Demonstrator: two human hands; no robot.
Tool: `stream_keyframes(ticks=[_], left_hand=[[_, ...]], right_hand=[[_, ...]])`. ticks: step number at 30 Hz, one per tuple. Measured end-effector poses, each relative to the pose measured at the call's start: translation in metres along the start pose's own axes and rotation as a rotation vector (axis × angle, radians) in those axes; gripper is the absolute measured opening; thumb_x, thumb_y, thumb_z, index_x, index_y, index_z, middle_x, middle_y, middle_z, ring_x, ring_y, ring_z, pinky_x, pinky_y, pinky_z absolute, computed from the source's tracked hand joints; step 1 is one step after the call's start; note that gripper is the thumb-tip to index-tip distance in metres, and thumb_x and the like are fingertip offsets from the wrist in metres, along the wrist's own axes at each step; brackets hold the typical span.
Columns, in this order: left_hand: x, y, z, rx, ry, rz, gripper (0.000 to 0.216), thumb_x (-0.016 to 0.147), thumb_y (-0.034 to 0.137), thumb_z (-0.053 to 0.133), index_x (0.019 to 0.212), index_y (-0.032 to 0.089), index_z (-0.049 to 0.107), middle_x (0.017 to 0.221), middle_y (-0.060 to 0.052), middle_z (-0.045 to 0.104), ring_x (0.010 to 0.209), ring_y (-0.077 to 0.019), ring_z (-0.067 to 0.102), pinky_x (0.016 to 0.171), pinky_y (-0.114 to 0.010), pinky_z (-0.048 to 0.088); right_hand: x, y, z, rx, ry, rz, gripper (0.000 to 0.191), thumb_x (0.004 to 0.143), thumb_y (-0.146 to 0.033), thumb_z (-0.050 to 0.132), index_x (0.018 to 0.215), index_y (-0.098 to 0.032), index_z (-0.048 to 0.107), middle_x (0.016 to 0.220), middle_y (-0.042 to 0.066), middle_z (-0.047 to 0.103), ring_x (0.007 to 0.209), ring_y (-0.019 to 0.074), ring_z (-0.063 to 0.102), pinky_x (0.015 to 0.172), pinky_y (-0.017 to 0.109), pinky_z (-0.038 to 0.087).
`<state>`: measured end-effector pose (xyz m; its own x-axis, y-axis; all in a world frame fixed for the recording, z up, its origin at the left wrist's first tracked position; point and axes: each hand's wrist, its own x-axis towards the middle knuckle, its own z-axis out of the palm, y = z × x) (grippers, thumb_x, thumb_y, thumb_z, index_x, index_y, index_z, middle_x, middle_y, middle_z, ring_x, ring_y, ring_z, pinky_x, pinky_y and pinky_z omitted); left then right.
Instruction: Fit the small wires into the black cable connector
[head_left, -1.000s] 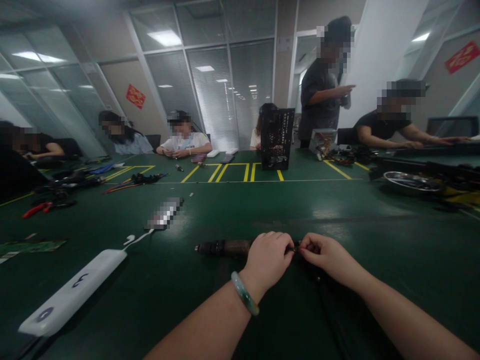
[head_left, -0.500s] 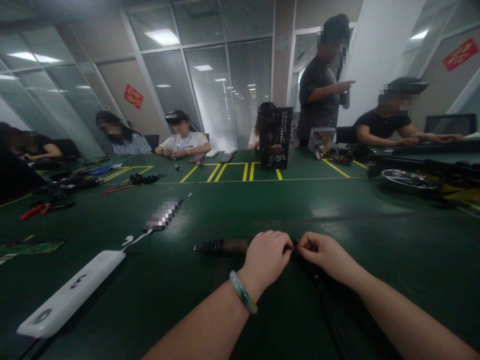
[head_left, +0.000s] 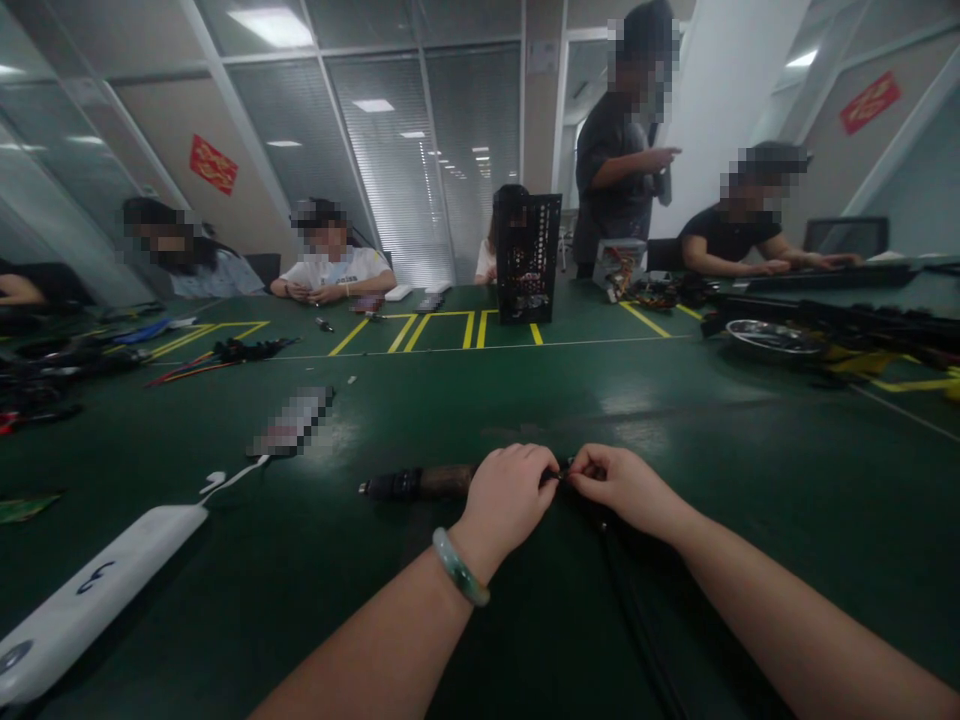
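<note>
A dark electric screwdriver [head_left: 439, 482] lies on the green table, its black nose and metal tip pointing left. Over its rear end is my left hand [head_left: 510, 497], fingers closed on the tool's end, with a green bangle at the wrist. My right hand [head_left: 626, 492] is closed in a pinch just right of the left fingertips. Something small and dark sits between both sets of fingertips; its shape is mostly hidden. From under the right hand a black cable [head_left: 626, 600] runs toward the near edge.
To the left lie a white power bank-like block [head_left: 101, 600] marked 3, its white cord, and a blurred-out phone-like device [head_left: 292, 422]. Farther back stand a black computer case [head_left: 529, 260] and a metal power supply box [head_left: 619, 265]. A steel bowl [head_left: 772, 337] and cables lie right. Several people surround the table.
The view has turned slightly right and down, so the scene shifts left and up in the picture. Both hands stay pinched together at the screwdriver's rear end.
</note>
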<state>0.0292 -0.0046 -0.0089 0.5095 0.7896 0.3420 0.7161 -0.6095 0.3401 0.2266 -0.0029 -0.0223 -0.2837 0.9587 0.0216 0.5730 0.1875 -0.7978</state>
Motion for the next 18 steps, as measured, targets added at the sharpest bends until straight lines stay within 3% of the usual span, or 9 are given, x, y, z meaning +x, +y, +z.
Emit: stream_keyframes(ticks=[9, 18], left_hand=[[0.000, 0.000, 0.001, -0.009, 0.011, 0.027, 0.009, 0.085, 0.020, 0.059, 0.094, 0.024, 0.060, 0.095, 0.002, 0.064, 0.090, -0.0186, 0.056, 0.080, -0.035, 0.042], [0.001, -0.001, 0.002, -0.020, 0.000, 0.023, 0.007, 0.086, 0.024, 0.060, 0.093, 0.024, 0.060, 0.097, 0.002, 0.064, 0.092, -0.0191, 0.056, 0.083, -0.035, 0.041]], right_hand=[[0.001, 0.003, 0.001, -0.040, 0.033, -0.018, 0.007, 0.080, -0.026, 0.058, 0.079, -0.019, 0.060, 0.065, -0.003, 0.061, 0.060, 0.0130, 0.055, 0.053, 0.021, 0.039], [-0.002, -0.007, -0.001, -0.031, -0.007, -0.006, 0.012, 0.083, -0.029, 0.058, 0.083, -0.019, 0.066, 0.074, 0.000, 0.067, 0.066, 0.0144, 0.060, 0.059, 0.023, 0.042]])
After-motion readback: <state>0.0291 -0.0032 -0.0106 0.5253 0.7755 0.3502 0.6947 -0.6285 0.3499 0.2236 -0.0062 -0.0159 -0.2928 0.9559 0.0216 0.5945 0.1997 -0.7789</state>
